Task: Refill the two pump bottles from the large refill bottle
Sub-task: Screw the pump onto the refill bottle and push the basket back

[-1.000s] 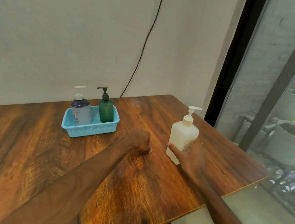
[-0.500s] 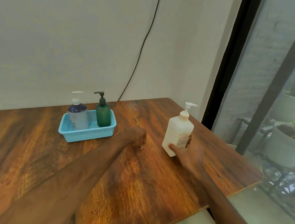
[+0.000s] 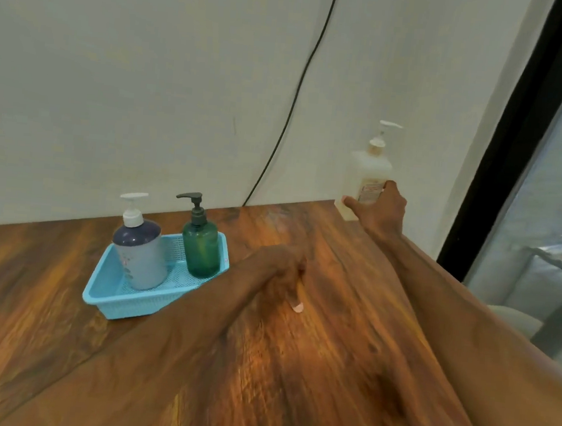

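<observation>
The large white refill bottle [image 3: 368, 173] with a white pump is at the far right, and my right hand [image 3: 380, 209] is wrapped around its lower part. Its base looks level with the table's back edge; whether it touches the wood is unclear. A grey-and-navy pump bottle [image 3: 140, 255] and a green pump bottle with a dark pump [image 3: 201, 245] stand upright in a light blue basket [image 3: 119, 295]. My left hand [image 3: 282, 277] rests on the table just right of the basket, its fingers curled with nothing in them.
The wooden table [image 3: 190, 375] runs up to a pale wall. A black cable [image 3: 292, 101] hangs down the wall behind the basket. A dark window frame [image 3: 503, 147] and glass stand at the right, past the table's edge.
My right hand has carried the white bottle up and toward the back right of the table. The view has shifted closer to the table. My left hand has stayed by the basket.
</observation>
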Demonstrator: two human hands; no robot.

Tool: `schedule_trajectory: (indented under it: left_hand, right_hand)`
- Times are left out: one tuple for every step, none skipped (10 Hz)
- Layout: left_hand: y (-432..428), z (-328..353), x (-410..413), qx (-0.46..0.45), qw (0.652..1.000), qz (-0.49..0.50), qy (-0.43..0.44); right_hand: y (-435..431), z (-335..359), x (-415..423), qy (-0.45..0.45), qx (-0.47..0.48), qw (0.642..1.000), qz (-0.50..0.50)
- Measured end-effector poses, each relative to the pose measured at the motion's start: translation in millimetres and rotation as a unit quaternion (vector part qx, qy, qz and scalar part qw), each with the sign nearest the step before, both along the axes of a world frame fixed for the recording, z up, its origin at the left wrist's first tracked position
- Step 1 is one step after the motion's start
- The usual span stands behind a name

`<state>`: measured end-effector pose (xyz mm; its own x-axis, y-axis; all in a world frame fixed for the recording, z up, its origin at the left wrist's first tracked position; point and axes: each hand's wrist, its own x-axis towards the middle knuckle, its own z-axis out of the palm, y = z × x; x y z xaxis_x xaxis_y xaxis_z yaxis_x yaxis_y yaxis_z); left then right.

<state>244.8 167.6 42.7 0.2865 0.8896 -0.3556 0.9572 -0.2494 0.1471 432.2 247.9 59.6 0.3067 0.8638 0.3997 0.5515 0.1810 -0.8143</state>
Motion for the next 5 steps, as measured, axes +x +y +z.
schedule_trajectory:
  left_hand:
    - [11.3,-3.1,2.7,0.01,1.0,-0.007,0.014]
    - [20.1,-8.4,4.7,0.004,1.0,-0.001,0.023]
    - [24.9,-14.2,3.4,0.002,0.999,0.006,0.032]
    - [26.3,-16.8,1.9,0.003,1.0,0.018,0.022]
    - [23.5,-18.4,1.1,-0.011,0.999,0.039,0.006]
  right_hand:
    - [34.7,-18.4,-4.4,-0.016,-0.014,1.0,-0.001]
    - [55.3,-44.9,-3.5,-0.028,-0.04,0.999,0.003]
    - [62.2,-68.4,-2.3,-0.04,-0.052,0.998,0.008]
    - [64.8,-76.8,-4.0,-0.041,-0.037,0.998,0.007]
    - [61.8,-76.2,-4.2,-0.025,-0.047,0.998,0.018]
